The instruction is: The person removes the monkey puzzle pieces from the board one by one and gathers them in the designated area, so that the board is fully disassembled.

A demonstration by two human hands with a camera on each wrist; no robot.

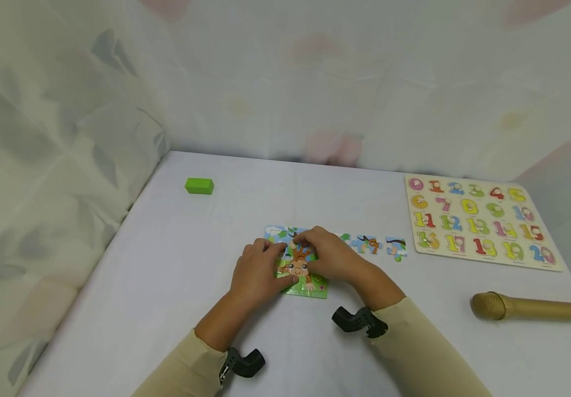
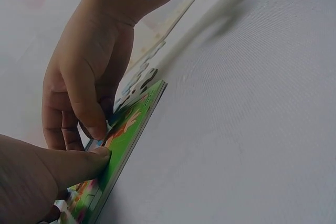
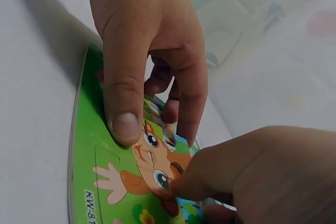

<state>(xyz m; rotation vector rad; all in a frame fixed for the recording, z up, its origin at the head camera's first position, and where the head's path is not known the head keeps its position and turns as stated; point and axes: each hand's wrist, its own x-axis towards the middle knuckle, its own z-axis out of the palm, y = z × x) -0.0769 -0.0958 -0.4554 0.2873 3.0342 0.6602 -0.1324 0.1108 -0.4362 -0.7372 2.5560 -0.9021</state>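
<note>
A jigsaw puzzle board (image 1: 318,291) with a brown cartoon animal on green and blue lies flat on the white table, partly covered by both hands. My left hand (image 1: 257,273) is at its left side; the straight thumb presses on the printed face and the bent fingers touch near the upper part. From the right, my right hand (image 1: 334,256) pinches at a puzzle piece (image 3: 160,179) with part of the animal's face, thumb and index finger lowered onto it. The piece's edges are partly hidden by the fingers. Loose puzzle pieces (image 1: 368,245) lie to the right of the board.
A green block (image 1: 199,186) sits at the back left. At the back right lies a wooden number board (image 1: 484,223) with colourful numerals. In front of it is a gold microphone (image 1: 538,309). Floral cloth (image 1: 285,82) hangs behind the table.
</note>
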